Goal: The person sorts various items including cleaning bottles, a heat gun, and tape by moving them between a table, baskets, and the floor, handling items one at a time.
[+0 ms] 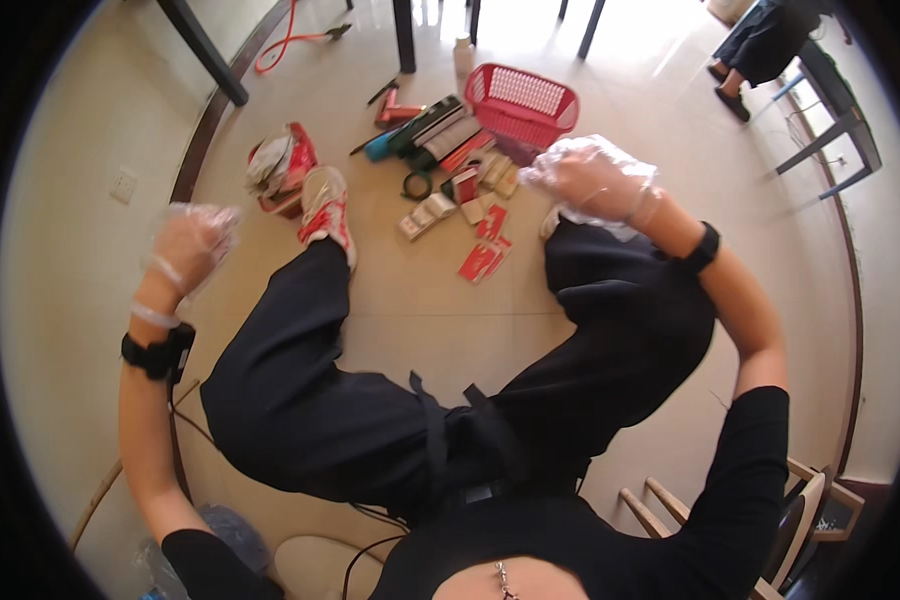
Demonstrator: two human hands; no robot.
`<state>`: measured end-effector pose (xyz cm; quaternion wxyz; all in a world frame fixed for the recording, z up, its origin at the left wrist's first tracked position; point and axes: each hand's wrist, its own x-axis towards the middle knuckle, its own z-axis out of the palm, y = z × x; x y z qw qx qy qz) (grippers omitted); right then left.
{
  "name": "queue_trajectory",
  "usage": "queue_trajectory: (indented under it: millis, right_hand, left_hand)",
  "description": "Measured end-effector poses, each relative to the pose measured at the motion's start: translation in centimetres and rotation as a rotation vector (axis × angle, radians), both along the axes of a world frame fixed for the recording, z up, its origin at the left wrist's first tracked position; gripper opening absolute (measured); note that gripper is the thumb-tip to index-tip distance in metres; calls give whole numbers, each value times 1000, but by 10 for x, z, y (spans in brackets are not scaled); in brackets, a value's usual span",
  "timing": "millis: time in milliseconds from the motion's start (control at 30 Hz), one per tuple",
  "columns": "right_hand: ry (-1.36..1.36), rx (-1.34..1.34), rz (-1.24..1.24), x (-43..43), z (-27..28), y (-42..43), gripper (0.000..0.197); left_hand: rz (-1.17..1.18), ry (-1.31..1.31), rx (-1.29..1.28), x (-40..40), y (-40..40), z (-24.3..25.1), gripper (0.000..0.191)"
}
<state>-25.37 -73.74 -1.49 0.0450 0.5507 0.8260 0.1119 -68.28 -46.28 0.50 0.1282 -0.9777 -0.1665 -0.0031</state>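
My left hand [191, 244], in a clear plastic glove, is raised on the left with its fingers curled in; I see nothing in it. My right hand [589, 180], gloved the same way, forms a loose fist above my right knee, and no object shows in it. On the floor beyond it is a pink plastic basket [525, 105], tilted with its opening toward me. Several red cards [484, 251], a small white box [426, 216], a dark green ring-shaped roll [417, 185] and a dark red box [463, 184] lie between my feet.
A red container [281, 199] holding crumpled white material stands beside my left shoe [325, 206]. Beyond the pile are a red-orange tool [397, 112] and a pale bottle [463, 56]. Dark table legs [403, 37] rise ahead; another person's legs [754, 56] are at upper right.
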Motion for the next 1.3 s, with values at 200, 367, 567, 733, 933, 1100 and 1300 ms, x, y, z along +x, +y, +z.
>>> queue_trajectory:
  millis: [200,367,567,733,933,1100,1300]
  right_hand:
    - [-14,-63,92,-3,-55,50,11]
    - [-70,-307,110,36,-114,119,20]
    - [-99,-328,88,128,-190,203,11]
    - [-23,-184,-120,172,-220,282,13]
    - [-127,-8,-580,261,-273,343,41]
    - [-9,-106,-691,304,-313,323,27]
    - [173,-246,-741,263,-304,279,22]
  left_hand:
    - [-16,134,72,57,34,-20,12]
    - [-34,254,2,142,84,-68,12]
    - [-139,358,-68,268,134,-129,13]
    - [-149,344,-140,359,172,-192,23]
    - [183,149,-312,433,215,-290,81]
    - [347,2,-428,444,246,-343,84]
    - [512,23,-536,434,244,-338,82]
